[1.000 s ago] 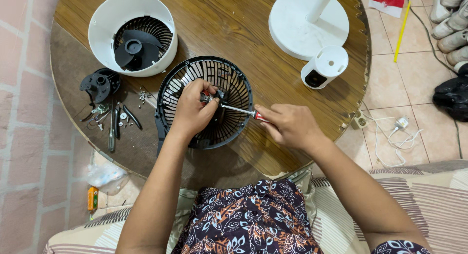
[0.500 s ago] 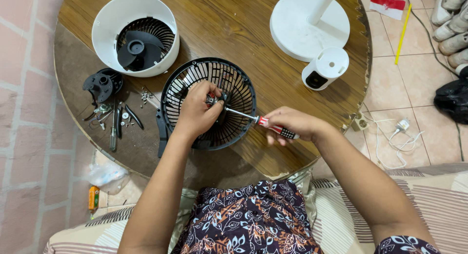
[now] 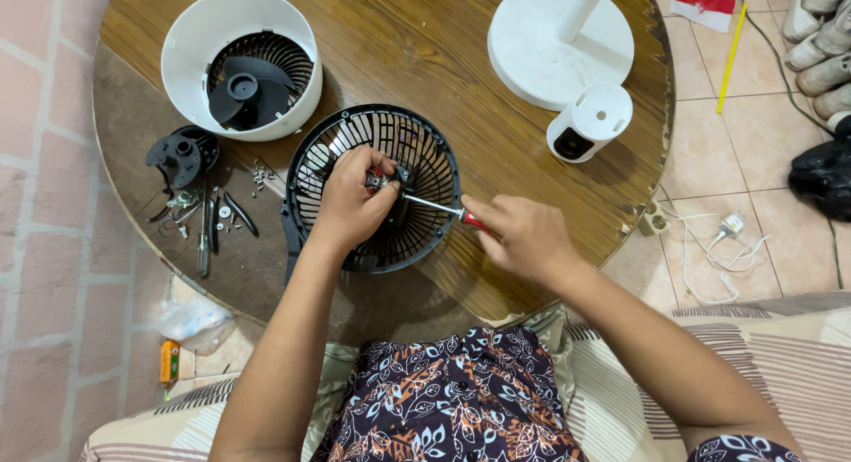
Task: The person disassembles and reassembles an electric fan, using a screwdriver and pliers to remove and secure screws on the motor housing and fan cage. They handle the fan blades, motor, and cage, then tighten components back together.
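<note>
My left hand [image 3: 350, 203] rests inside the black fan grille [image 3: 372, 189], which lies flat on the round wooden table [image 3: 417, 45], near its front edge and a little left of centre. My fingers there are curled and pinching a small part at the middle of the grille; I cannot tell exactly what the part is. My right hand [image 3: 523, 236] is clenched around the red handle of a screwdriver [image 3: 441, 207], whose metal shaft runs left across the grille to the spot under my left fingertips.

Far left on the table sits a white round fan housing [image 3: 239, 63] with a black blade inside. Near it, to the left of the grille, lie a black motor part [image 3: 182, 153], loose screws [image 3: 260, 174] and a few hand tools [image 3: 206, 231]. Far right stands the white fan base [image 3: 560, 45], with a small white cylinder part [image 3: 592, 121] just in front of it.
</note>
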